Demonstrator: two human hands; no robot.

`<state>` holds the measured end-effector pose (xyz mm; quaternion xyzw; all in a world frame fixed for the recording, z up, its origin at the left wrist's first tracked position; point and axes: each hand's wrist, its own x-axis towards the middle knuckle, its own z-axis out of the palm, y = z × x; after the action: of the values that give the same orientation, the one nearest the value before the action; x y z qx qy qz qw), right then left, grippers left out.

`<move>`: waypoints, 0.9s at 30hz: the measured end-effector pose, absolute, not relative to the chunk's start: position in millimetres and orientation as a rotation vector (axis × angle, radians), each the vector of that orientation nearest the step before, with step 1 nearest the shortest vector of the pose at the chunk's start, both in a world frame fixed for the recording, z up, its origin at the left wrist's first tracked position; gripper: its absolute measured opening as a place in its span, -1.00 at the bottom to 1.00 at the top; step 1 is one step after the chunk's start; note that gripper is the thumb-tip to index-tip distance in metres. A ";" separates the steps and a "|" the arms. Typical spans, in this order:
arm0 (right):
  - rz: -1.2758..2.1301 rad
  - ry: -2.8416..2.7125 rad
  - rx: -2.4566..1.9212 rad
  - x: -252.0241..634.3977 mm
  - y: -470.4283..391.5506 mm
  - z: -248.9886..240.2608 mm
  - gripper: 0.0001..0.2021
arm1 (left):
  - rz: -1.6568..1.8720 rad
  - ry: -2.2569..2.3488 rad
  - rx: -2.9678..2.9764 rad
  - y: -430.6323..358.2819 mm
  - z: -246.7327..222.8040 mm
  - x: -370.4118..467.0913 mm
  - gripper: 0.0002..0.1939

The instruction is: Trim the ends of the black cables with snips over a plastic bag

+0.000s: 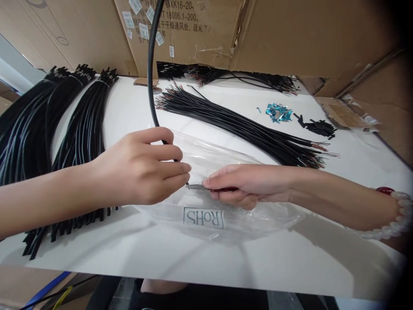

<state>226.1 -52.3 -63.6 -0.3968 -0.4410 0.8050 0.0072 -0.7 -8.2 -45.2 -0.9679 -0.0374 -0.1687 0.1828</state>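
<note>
Big white table (135,107) with cardboard boxes (290,34) stacked along the back, and thick bundles of black cables (64,129) lying on the person's left. A looser fan of thinner black wires (245,129) runs diagonally across the middle, bare ends pointing right. In front of that sits a clear plastic bag (206,219) with a "RoHS" print, right under both hands.

One thick black cable (150,64) loops down from above into the left hand (138,172), whose fingers are closed around its lower end, just above the bag. The right hand (245,185) is pinched shut on a small grey metal tool (195,187), its tip touching the left fingertips. Can't tell exactly what tool it is, since most of it is hidden in the fist, with a bit of red at the handle.

Risk-wise, that metal tip sits right against the left fingers, so a slip could probably jab skin. The bag looks slick, and anything resting on it could slide. The cable hangs in a springy arc, so a loose grip could let it whip out and sweep into the small stuff behind: the little pile of blue bits (278,112) and the short black pieces (318,126). The bead bracelet (395,215) on the right wrist could also snag on loose wires.
</note>
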 end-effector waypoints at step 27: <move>2.391 -1.484 -1.294 223.0 -54.9 -65.5 -0.52 | -0.597 0.091 -2.850 -5.2 -54.7 -2.4 -0.68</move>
<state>223.0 -54.9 -65.5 -0.4176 -0.4791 0.7718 0.0219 -2.4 -5.2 -54.7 -0.9719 0.0311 -0.2036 0.1141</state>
